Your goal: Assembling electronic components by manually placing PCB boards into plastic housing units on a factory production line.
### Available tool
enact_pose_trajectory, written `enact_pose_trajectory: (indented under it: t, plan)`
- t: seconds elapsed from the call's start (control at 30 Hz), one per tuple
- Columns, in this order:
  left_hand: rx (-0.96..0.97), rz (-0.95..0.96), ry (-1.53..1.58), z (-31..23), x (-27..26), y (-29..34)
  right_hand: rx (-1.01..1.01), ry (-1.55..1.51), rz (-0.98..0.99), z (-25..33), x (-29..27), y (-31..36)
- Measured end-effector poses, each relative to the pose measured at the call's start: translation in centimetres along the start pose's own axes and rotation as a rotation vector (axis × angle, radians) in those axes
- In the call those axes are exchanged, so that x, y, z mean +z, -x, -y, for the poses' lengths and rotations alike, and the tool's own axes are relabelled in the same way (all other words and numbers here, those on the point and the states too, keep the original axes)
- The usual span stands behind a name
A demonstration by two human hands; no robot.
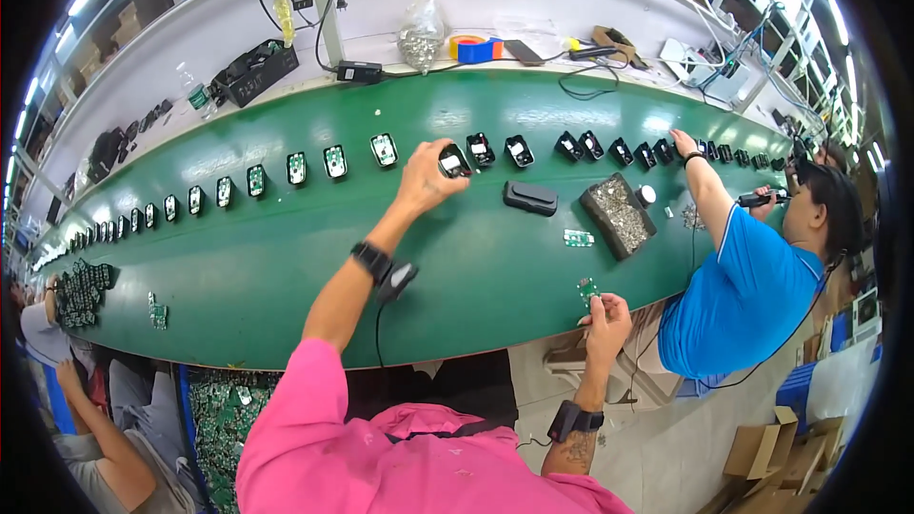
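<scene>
My left hand [427,181] reaches to the middle of the green bench and grips a small black plastic housing [454,163] with a white part inside. It stands in a long row of similar housings; those to its left, such as one housing [384,149], have green boards in them. Just right of it is an open black housing [480,148] with a white part showing. Near the front edge, my right hand [607,321] pinches a small green circuit board [587,291] between thumb and fingers. Another green board [578,238] lies flat beyond it.
A box of small metal parts [619,215] and a black case [530,198] stand on the bench [457,276]. A co-worker in a blue shirt [747,290] works at the right, reaching to the row. Stacked boards [84,292] lie far left. Tape [473,48] sits on the back shelf.
</scene>
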State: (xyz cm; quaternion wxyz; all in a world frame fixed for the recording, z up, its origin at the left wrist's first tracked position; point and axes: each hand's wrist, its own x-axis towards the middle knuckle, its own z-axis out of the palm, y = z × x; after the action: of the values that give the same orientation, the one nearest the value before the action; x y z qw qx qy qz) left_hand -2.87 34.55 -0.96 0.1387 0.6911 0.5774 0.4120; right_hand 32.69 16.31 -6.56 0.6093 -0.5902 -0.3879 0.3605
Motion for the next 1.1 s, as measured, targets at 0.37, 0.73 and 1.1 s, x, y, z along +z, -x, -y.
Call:
enact_pose_trajectory:
  t: [0.37,0.73,1.1]
  plan:
    - [-0.26,0.296,0.936,-11.8,-5.7,12.8,0.096,-0.554,0.552,8.8,10.3,5.7]
    - [-0.185,0.315,0.741,-13.2,-7.7,14.5,0.037,-0.476,0.57,10.2,10.5,7.4]
    - [-0.14,0.263,0.62,-12.6,-7.9,16.2,-0.154,-0.31,0.623,11.7,11.0,8.5]
